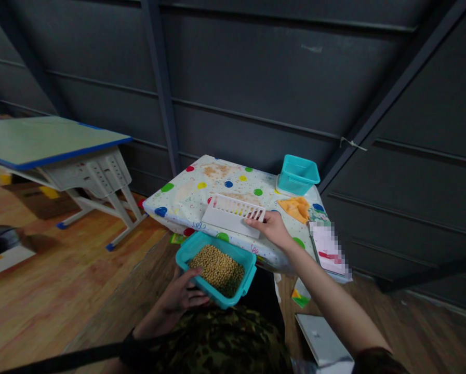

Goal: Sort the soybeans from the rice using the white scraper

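Note:
My left hand point(184, 293) grips the near left rim of a teal plastic tub point(249, 270), its thumb over the edge. Inside the tub lie yellow soybeans point(217, 265), with a patch of small green beans point(235, 280) at the right end. The tub is held in front of the table's near edge. My right hand point(269, 226) is closed on the right end of a white slotted plastic piece point(227, 221). That piece is tilted over the near part of the table, its row of slots uppermost. Whether its underside touches the cloth, I cannot tell.
A dotted cloth covers the table point(217, 189), with spilled beans point(217, 170) at its back left. At right are a second teal tub point(298, 179), an orange cloth point(296, 208) and a notepad with a red pen point(328, 254). A desk point(57, 137) stands at left; a dark wall rises behind.

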Demonstrator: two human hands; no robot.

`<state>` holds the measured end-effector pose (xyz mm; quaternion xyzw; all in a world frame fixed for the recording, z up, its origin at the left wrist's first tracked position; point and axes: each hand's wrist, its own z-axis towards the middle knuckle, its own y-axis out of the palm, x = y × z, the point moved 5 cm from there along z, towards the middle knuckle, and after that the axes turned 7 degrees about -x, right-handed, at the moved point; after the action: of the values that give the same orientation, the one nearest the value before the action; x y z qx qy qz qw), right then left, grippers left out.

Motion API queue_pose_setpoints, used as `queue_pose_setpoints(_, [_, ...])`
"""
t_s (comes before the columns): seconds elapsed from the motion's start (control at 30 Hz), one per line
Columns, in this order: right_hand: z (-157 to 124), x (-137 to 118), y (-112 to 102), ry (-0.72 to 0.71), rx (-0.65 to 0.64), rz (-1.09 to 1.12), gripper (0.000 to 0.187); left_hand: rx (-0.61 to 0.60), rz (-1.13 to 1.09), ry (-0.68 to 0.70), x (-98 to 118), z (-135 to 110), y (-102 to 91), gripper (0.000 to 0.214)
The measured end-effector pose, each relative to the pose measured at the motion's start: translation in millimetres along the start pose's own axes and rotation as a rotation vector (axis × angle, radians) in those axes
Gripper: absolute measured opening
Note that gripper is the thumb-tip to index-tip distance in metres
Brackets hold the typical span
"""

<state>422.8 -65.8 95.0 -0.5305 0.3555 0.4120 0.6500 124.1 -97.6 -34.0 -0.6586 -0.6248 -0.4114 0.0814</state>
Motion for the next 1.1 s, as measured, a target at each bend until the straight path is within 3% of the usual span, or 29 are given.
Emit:
queue_pose_setpoints(0.1, [14,3,9,0.031,-0.066,0.048,0.034,0.049,0.003,-0.055,-1,1,-1.5,0.056])
queue_pose_setpoints(0.2, [29,10,14,0.074,-0.104,0.104,0.026,0.033,0.009,-0.023,1,-1,0.1,0.063])
queue_pose_setpoints(0.33, [51,24,10,0.142,-0.078,0.218,0.024,0.008,0.020,0.008,-1,-2,-1.1,0.065])
queue_pose_setpoints(0.53, [78,32,-11,0.208,0.012,0.262,0.026,-0.010,-0.021,0.002,-15,13,-13.7,0.082])
queue_pose_setpoints(0.7, [91,38,-24,0.272,0.100,0.246,0.038,0.027,-0.020,0.004,-21,23,-22.9,0.090])
queue_pose_setpoints(0.97, [99,47,-60,0.158,0.252,0.205,0.047,0.017,-0.035,0.006,-22,21,-26.6,0.086])
queue_pose_setpoints(1.1, [82,51,-95,0.070,0.386,-0.034,0.041,-0.024,-0.028,0.009,-19,18,-25.5,0.090])
